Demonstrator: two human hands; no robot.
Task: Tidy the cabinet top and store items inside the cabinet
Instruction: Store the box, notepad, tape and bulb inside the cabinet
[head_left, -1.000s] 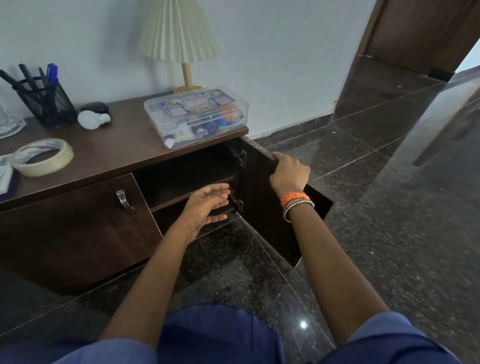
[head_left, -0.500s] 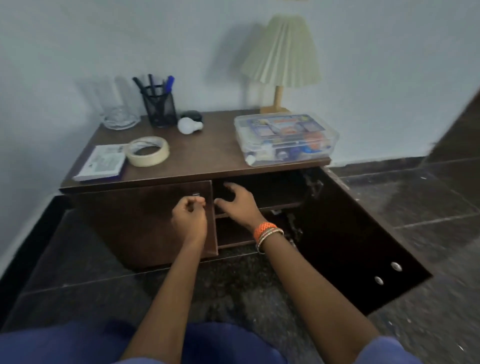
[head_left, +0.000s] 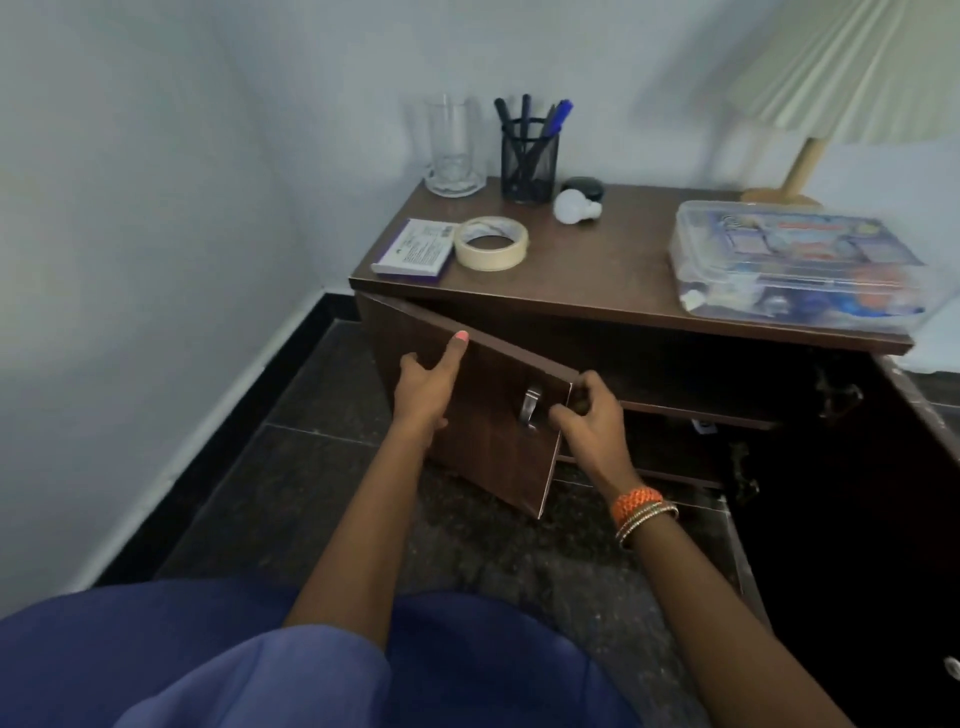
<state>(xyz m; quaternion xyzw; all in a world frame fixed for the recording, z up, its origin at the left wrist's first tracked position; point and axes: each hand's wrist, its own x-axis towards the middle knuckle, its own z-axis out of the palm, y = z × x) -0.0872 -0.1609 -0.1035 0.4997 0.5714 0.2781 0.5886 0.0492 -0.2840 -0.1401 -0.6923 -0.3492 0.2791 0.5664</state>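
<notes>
Cabinet left door (head_left: 483, 415) ajar | right hand (head_left: 592, 421) grips edge | left hand (head_left: 426, 387) on face

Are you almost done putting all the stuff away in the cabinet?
Not yet. Done: the right door is wide open. In hand: the left door is partly open; the right hand curls around its free edge and the left hand rests on its front. Left: tape roll, light bulb, pen holder, glass vase and plastic box all sit on the cabinet top.
</notes>
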